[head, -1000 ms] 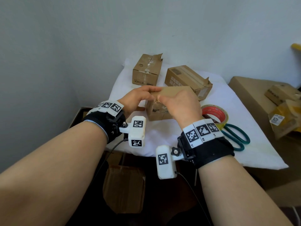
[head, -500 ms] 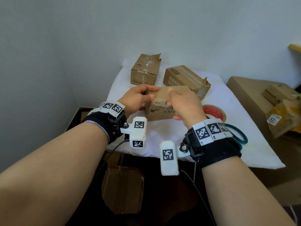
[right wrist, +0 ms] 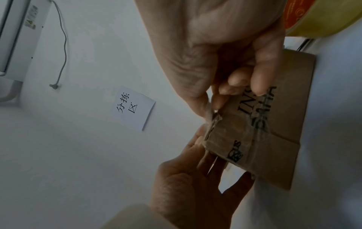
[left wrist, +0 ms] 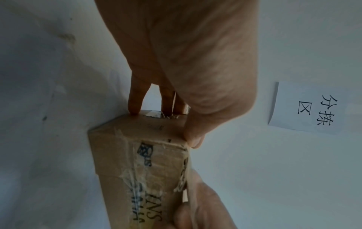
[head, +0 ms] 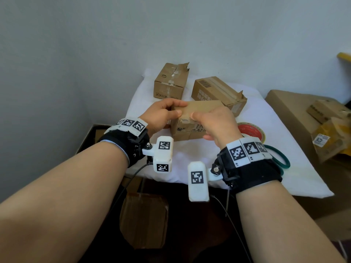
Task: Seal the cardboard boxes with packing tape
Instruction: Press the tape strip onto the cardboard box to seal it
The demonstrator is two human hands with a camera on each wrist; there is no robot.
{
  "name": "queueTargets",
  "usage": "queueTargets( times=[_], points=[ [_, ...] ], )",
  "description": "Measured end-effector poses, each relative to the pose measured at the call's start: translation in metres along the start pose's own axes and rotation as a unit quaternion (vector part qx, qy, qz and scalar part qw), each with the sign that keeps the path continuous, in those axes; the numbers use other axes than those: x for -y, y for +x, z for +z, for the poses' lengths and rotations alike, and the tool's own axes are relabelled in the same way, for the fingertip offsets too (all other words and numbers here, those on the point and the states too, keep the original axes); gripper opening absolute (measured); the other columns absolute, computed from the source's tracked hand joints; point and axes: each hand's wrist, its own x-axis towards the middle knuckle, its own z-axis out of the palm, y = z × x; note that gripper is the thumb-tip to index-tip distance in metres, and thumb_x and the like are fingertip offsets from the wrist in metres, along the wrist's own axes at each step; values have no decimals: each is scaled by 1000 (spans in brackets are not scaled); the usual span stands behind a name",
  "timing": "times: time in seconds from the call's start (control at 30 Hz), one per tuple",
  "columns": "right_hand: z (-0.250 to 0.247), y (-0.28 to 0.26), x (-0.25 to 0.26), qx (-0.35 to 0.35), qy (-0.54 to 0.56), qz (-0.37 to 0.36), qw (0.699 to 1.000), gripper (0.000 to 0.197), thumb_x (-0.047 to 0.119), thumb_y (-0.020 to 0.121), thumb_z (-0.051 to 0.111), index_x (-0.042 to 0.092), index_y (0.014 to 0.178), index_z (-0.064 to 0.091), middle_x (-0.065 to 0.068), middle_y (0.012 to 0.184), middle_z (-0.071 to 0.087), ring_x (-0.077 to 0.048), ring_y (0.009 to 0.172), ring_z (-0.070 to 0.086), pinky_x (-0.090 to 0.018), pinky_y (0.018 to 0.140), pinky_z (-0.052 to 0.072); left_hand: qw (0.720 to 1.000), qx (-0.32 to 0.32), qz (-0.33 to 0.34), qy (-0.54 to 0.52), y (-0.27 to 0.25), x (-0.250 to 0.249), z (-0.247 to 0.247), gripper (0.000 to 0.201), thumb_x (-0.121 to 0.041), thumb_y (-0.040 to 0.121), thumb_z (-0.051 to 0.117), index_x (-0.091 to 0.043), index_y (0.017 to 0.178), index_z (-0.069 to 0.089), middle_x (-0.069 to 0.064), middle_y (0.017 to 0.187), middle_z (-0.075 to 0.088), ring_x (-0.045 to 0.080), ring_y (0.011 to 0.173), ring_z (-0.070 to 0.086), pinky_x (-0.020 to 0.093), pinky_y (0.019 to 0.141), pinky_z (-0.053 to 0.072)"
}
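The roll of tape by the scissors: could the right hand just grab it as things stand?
Probably yes, once it lets go. The right hand grips the box, but the tape roll lies just beside it on the table, uncovered.

box between hands (head: 191, 118): matt brown cardboard, wrinkled glossy clear tape | cloth under hands (head: 266, 118): white fabric | tape roll right of right hand (head: 252, 130): glossy

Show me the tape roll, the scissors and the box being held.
tape roll (head: 250, 130), head view, red inner face
scissors (head: 280, 158), head view, green handle loop
held box (head: 201, 108), head view, bare top face
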Motion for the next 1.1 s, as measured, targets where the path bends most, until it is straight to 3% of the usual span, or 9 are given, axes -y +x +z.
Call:
queueTargets(
  times=[0.23,0.33,0.4,0.47,0.6,0.67,0.77,0.93,1.1],
  points=[
    [-17,-1,0,-39,-53,-29,997,24,26,81,59,14,68,77,1,73,73,-21,70,68,-51,73,63,1000,13,6,8,-1,0,-2,35,-6,100,52,-21,130,63,13,130,61,16,101,63,30,84,58],
    [-21,2,-2,-43,-90,-84,992,19,23,83,61,8,80,71,-12,86,71,-32,82,69,-53,77,61,1000,24,14,-3,-3,0,-2,39,-8,103,47,-27,136,58,6,129,60,17,109,62,31,88,56],
    [-20,5,-5,-12,-96,-111,989,9,13,84,65,20,88,65,-4,94,64,-28,92,64,-41,76,58,999,29,10,-12,-3,-2,-3,48,-3,101,41,-31,136,57,0,132,57,19,119,58,36,92,55],
    [-18,7,-10,48,-107,-141,983,40,1,80,67,35,99,57,4,111,51,-23,107,55,-33,70,53,999,42,-2,-10,-2,-4,-6,63,-2,83,46,-37,134,56,-2,136,55,20,125,54,40,96,50],
    [-15,6,-13,82,-200,-188,958,69,6,78,79,45,126,47,0,138,41,-27,135,33,-47,110,39,995,81,23,50,-5,0,-6,92,-3,61,68,-38,142,45,6,141,48,20,128,48,38,103,49],
    [-14,6,-12,72,-212,-204,953,67,12,80,81,42,130,47,0,136,44,-25,134,32,-47,113,35,992,81,38,84,-4,6,-1,95,-3,68,80,-35,147,39,2,144,45,13,134,42,25,105,42],
    [-12,7,-13,51,-200,-228,952,59,16,81,81,39,126,52,7,122,51,-21,125,39,-44,110,38,994,49,50,82,0,13,2,88,-13,70,83,-31,146,43,-1,143,48,13,132,46,32,109,43],
    [-15,9,-9,13,-122,-260,958,44,17,83,78,39,115,56,17,101,59,-16,109,56,-48,101,46,999,22,29,23,3,5,-2,62,-13,87,75,-30,141,51,2,130,60,16,115,60,27,90,50],
    [-19,7,-1,-3,-101,-264,959,39,18,86,77,31,119,59,16,95,65,-7,99,62,-39,97,50,998,46,-28,-21,0,1,-2,56,-38,74,74,-27,127,61,7,110,71,29,104,66,56,109,40]
  ],
)
